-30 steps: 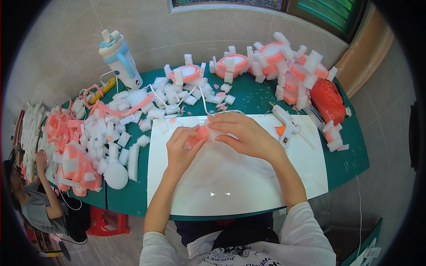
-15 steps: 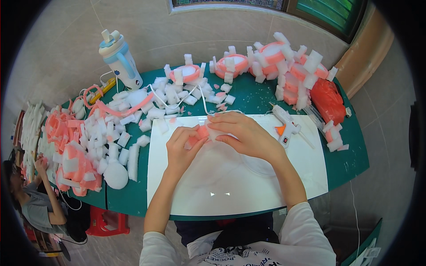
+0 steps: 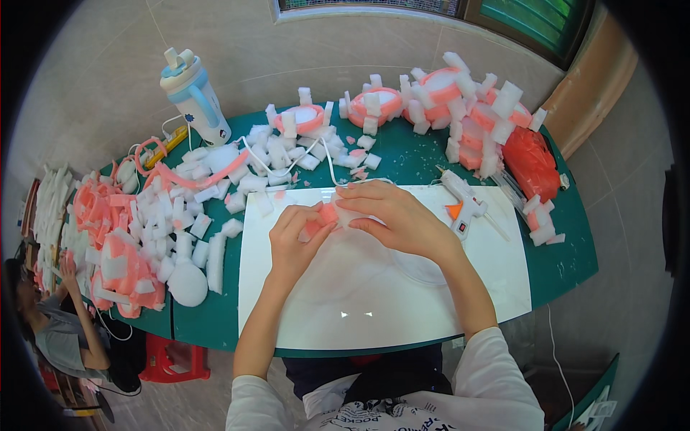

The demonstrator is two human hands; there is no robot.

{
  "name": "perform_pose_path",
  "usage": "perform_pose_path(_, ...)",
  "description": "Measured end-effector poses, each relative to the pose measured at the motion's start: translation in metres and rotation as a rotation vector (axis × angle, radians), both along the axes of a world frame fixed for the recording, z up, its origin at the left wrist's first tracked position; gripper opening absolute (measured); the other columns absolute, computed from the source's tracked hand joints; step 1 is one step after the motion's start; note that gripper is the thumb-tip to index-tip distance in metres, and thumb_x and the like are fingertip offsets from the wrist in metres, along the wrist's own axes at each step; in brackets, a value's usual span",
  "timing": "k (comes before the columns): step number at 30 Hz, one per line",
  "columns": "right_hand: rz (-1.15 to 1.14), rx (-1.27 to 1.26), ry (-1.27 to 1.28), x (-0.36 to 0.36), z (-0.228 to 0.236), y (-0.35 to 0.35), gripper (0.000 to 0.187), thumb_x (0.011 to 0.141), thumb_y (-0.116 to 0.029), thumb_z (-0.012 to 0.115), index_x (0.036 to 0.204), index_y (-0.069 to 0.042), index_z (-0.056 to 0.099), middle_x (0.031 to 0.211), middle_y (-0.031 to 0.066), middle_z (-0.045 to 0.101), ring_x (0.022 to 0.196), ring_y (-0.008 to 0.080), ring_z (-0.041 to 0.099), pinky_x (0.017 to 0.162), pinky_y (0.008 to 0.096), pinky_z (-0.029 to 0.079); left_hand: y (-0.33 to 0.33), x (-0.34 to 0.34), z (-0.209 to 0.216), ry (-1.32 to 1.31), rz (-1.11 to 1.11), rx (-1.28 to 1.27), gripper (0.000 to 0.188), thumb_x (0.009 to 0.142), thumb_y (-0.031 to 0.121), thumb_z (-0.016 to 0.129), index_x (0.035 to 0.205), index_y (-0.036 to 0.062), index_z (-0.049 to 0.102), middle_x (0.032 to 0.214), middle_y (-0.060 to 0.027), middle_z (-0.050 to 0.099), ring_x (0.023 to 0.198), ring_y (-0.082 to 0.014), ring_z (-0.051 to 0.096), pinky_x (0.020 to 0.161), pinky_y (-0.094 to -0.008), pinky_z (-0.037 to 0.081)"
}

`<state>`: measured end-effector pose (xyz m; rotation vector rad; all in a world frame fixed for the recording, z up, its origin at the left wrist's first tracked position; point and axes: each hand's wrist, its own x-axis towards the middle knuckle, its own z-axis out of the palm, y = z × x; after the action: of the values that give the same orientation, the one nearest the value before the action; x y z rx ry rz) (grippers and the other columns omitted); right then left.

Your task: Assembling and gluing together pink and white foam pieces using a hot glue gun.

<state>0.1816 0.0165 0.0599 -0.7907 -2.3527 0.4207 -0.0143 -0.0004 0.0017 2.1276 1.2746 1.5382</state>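
Over the upper part of the white board (image 3: 323, 302), my two hands meet at a small pink foam piece (image 3: 328, 213). My left hand (image 3: 293, 233) pinches its left side between thumb and fingers. Against its right side my right hand (image 3: 384, 215) presses a white foam block (image 3: 345, 218), mostly hidden under the fingers. How firmly the two pieces are joined cannot be seen. A white glue gun (image 3: 463, 205) with an orange trigger lies at the board's upper right, apart from my right hand.
White foam blocks (image 3: 277, 152) and pink foam pieces (image 3: 100, 205) crowd the table's left side. Pink rings with white blocks (image 3: 377, 104) line the back. A bottle (image 3: 198, 100) stands back left; a red bag (image 3: 532, 164) lies right. Another person (image 3: 61, 330) sits far left.
My hands keep almost the same place and grip. At far left the other person's hand has shifted slightly. The hanging white cable at lower right has swung left.
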Motion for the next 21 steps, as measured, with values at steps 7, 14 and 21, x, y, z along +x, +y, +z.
perform_pose_path(7,0.0,0.011,0.009,0.0007,-0.0018,0.0012,0.027,0.079,-0.013,0.062,0.104,-0.003,0.061,0.117,0.0115,0.057,0.108,0.028,0.052,0.094,0.0381,0.04,-0.0002,0.0002,0.0008,0.0,0.001,0.0,0.021,0.065,0.0,0.076,0.075,0.0016,0.057,0.078,-0.0093,0.062,0.089,-0.0243,0.064,0.072,-0.0295,0.048)
perform_pose_path(14,0.009,0.034,0.011,0.0006,0.0011,0.0009,0.026,0.079,-0.012,0.062,0.103,-0.002,0.061,0.116,0.0121,0.058,0.106,0.0285,0.053,0.092,0.0386,0.041,0.0023,0.0004,-0.0022,-0.004,0.0,0.046,0.022,0.063,0.004,0.078,0.075,0.0025,0.059,0.081,-0.0095,0.062,0.081,-0.0231,0.062,0.066,-0.0304,0.048)
perform_pose_path(21,0.003,0.052,0.0,-0.0001,0.0043,-0.0012,0.026,0.079,-0.012,0.062,0.103,-0.002,0.061,0.115,0.0122,0.058,0.106,0.0281,0.054,0.09,0.0388,0.041,0.0013,-0.0006,-0.0016,0.0,0.003,0.042,0.023,0.062,0.004,0.078,0.076,0.0025,0.059,0.081,-0.0094,0.062,0.081,-0.0233,0.062,0.066,-0.0306,0.049)
